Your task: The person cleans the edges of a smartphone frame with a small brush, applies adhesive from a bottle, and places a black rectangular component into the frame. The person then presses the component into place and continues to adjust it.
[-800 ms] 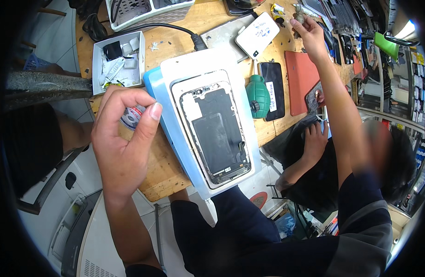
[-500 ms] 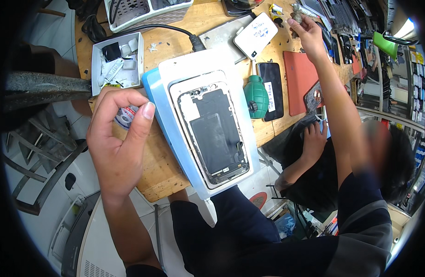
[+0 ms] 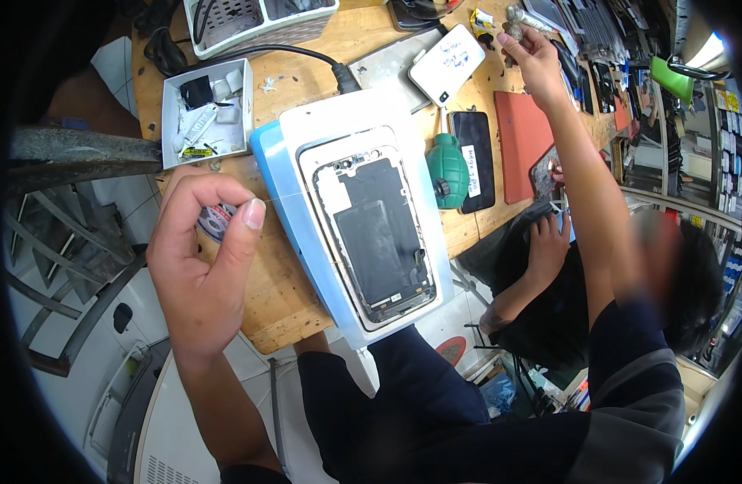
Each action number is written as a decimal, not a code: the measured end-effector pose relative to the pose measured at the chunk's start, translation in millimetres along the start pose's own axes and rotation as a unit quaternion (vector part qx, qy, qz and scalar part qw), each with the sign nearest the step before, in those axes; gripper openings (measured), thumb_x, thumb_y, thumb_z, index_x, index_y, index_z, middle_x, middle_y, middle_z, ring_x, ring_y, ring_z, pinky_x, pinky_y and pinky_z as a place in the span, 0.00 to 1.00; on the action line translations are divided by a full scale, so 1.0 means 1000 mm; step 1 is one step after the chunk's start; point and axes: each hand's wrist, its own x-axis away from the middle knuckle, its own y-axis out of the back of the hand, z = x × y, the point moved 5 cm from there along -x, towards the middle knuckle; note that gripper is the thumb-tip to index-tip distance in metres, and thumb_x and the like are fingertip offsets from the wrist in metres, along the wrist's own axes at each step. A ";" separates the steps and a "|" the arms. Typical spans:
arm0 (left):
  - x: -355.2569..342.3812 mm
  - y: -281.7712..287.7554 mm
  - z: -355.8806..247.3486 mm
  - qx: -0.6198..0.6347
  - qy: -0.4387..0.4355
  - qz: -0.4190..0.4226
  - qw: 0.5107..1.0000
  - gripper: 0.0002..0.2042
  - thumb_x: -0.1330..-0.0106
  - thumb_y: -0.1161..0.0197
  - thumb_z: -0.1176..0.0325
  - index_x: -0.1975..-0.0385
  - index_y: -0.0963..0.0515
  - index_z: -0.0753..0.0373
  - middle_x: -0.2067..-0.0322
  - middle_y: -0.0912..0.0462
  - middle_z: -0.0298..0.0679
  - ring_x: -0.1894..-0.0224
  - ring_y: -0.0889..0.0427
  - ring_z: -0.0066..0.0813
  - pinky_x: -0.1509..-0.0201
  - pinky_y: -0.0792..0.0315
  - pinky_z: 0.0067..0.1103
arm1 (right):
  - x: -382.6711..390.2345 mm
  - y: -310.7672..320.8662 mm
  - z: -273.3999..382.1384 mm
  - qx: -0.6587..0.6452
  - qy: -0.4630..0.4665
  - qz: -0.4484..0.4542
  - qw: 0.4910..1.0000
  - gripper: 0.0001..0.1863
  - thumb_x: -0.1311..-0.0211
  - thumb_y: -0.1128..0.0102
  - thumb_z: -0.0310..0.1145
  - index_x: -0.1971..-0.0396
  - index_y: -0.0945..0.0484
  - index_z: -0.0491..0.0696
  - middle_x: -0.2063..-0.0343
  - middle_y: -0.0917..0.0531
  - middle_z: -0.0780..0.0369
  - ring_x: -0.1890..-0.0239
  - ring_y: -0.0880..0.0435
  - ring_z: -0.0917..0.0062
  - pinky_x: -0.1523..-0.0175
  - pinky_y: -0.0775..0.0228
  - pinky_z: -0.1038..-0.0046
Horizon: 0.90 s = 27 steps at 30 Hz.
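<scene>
A left hand [image 3: 207, 258], thumb and forefinger pressed together, pinches a fine thread [image 3: 284, 198] that runs rightward to the upper left side of an opened phone panel [image 3: 379, 234]; its course beyond is too faint to follow. The panel lies dark inner side up on a blue-and-white stand [image 3: 322, 117] at the edge of a wooden tabletop [image 3: 278, 298]. Far to the upper right, the right hand [image 3: 514, 40] closes its thumb and fingers about a small brownish-grey lump [image 3: 513, 31]. Partly hidden behind the left hand is a round label [image 3: 213, 223], with a white box [image 3: 167, 121] of small parts just above. Right of the stand sit a green squeeze bulb [image 3: 447, 171], a dark phone [image 3: 470, 133] and a red mat [image 3: 516, 153]; a white phone [image 3: 446, 66] lies above them. At right, a co-worker's hand [image 3: 550, 246] rests near dark cloth [image 3: 508, 250].
</scene>
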 end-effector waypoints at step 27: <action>0.023 0.013 0.029 0.064 -0.073 -0.069 0.993 0.04 0.32 0.36 0.80 0.63 0.25 0.66 0.63 0.26 0.36 0.61 0.27 0.23 0.53 0.32 0.19 | 0.027 0.007 0.048 0.080 0.011 -0.003 0.997 0.20 0.31 0.27 0.32 0.45 0.19 0.38 0.63 0.13 0.66 0.65 0.19 0.87 0.60 0.28 0.80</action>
